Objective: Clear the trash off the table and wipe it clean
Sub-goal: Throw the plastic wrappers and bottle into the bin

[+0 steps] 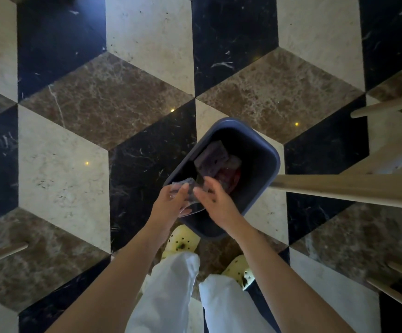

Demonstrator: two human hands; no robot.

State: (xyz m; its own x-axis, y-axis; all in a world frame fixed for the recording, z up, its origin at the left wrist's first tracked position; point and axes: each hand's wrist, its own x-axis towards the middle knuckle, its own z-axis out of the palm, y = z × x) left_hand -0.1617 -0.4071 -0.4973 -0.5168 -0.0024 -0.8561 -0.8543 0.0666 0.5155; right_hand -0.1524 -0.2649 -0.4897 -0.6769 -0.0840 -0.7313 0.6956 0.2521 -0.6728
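A dark blue trash bin (271,150) stands on the patterned floor right in front of my feet. Inside it lie a purple packet (210,159) and red wrapper trash (231,177). Over the bin's near left rim I hold a clear crumpled plastic container (190,200). My left hand (170,203) grips its left side. My right hand (213,200) is at its right side, fingers spread and touching it. The table top itself is out of view.
Pale wooden legs and rails (339,188) of furniture cross the right side, close to the bin. Another wooden leg (3,254) pokes in at the lower left. My yellow clogs (183,241) and white trousers are below the bin. Marble floor stretches ahead and left.
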